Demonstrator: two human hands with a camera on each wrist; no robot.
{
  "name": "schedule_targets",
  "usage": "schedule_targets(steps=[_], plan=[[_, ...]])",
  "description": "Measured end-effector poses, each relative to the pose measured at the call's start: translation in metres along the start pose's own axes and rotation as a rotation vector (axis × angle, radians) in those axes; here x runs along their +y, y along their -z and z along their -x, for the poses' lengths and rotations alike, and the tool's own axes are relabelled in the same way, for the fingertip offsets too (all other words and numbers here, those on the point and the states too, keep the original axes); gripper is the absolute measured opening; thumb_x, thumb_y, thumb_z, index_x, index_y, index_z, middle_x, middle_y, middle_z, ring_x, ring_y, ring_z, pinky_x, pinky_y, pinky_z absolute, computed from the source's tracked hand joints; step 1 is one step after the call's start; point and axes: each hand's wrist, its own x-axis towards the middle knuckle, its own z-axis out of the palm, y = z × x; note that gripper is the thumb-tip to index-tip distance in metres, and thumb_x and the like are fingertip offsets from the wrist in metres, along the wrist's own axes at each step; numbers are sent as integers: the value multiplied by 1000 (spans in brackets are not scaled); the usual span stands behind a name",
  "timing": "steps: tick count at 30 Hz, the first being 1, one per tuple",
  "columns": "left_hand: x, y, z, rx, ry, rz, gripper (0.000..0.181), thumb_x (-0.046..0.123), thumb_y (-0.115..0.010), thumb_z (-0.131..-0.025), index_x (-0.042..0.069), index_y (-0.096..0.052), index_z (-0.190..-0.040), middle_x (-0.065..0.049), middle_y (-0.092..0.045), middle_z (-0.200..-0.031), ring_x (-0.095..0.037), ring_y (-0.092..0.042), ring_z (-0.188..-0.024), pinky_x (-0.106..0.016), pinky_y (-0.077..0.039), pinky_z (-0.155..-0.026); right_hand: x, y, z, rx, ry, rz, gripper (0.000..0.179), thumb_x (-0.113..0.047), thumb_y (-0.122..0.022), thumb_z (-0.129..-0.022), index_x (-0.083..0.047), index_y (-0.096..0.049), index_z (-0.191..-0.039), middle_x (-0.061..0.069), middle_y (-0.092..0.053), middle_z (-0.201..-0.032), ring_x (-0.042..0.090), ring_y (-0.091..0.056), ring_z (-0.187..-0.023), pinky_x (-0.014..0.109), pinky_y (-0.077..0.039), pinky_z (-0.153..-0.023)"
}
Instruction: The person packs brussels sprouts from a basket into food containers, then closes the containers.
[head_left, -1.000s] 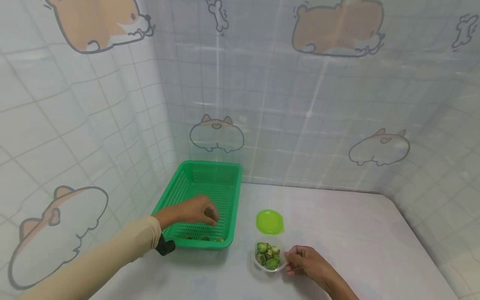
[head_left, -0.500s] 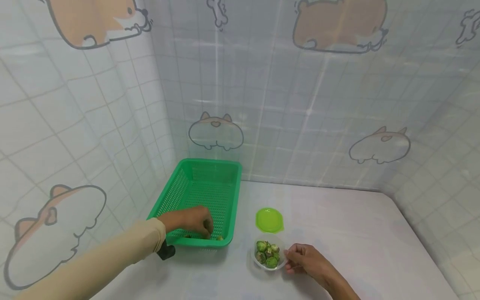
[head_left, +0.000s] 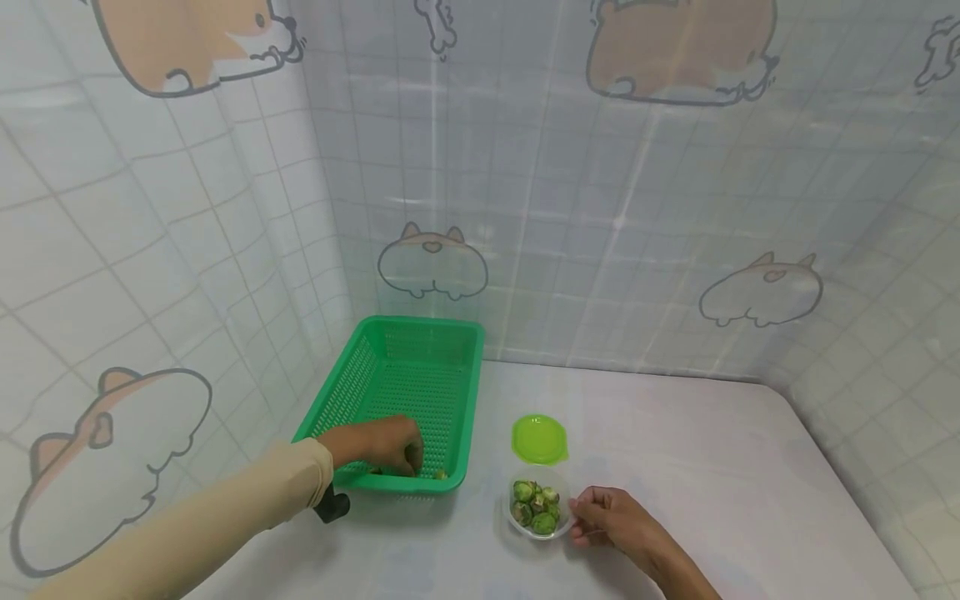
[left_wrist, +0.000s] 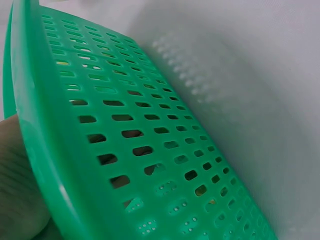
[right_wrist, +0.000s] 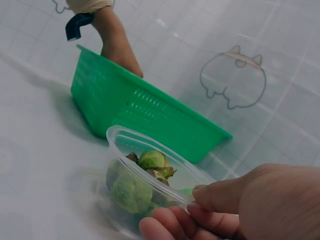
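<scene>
My left hand (head_left: pixel 390 443) reaches down inside the green perforated basket (head_left: pixel 470 400), close to its near wall. Its fingers point downward and the fingertips are hidden; I cannot tell whether they pinch anything. One Brussels sprout (head_left: pixel 441 474) lies to the right of these fingers, and part of another shows to their left. With thumb and fingers, my right hand (right_wrist: pixel 260 200) pinches the rim of a clear plastic bowl (right_wrist: pixel 117 137). Several Brussels sprouts (head_left: pixel 536 507), green with some browned leaves, fill the bowl, which stands on the table.
A bright green lid (head_left: pixel 539 439) lies on the white table (head_left: pixel 675 450) just behind the bowl. Sheeting with a tile pattern and cartoon dogs (head_left: pixel 432 262) covers the walls behind and at both sides. The basket stands near the left wall.
My left hand has come down from above the basket floor to the sprouts by the near wall, covering the middle one. My right hand and the bowl have stayed in place.
</scene>
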Motion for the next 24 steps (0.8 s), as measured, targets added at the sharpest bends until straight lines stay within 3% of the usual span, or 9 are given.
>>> schedule_targets(steps=[15,24], plan=[[4,1,4,-24,-4,-36,10,10,-80,-86,11,-81,-97,3,-76,-89,-5,-66,-73,-21,-56,-63,-1,0,0,-4,-6,-6,30,-28,-67,-98,2,-61,-98,8,-68,-88,17,-69,-80,33,-61,-76],[8,3,6,-26,-14,-40,12,5,-79,-86,15,-81,-91,1,-76,-87,-7,-67,-70,-21,-55,-61,0,-1,2,-1,15,-1,27,-26,-65,-100,0,-61,-96,8,-67,-87,17,-69,-79,34,-61,-76]])
